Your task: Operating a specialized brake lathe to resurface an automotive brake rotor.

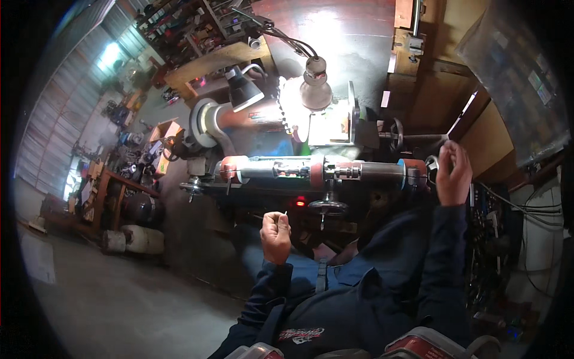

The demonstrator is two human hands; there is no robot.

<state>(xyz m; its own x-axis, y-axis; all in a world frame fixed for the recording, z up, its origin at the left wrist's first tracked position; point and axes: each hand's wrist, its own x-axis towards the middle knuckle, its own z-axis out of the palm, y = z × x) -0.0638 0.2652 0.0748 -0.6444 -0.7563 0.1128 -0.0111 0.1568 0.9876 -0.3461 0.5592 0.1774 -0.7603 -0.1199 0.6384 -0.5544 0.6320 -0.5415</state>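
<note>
In the head view, the left hand (pixel 275 238) is in front of the machine, over the person's lap. Its fingers are bent and closed together, and they pinch a thin, pale, narrow piece (pixel 286 213), of which only a small tip is seen above the thumb. This hand is apart from the machine.

The right hand (pixel 454 173) is raised beside the right end of the long, horizontal, grey metal cylinder with red-orange collars (pixel 382 172). Its fingers are bent upward; I cannot tell if they grasp something. Just at its left is a pale, round metal wheel rim (pixel 431 163), but whether the hand touches it is not clear.

The cylinder lies across the machine, from left to right, with one collar at each end and one near the middle. Below the middle collar there is a shiny, round metal handwheel (pixel 327 207), and to its left a small red light (pixel 301 201) is lit. Behind the cylinder stand a black, cone-shaped lamp (pixel 244 88) and a pale grey, rounded lamp head (pixel 315 90).
</note>
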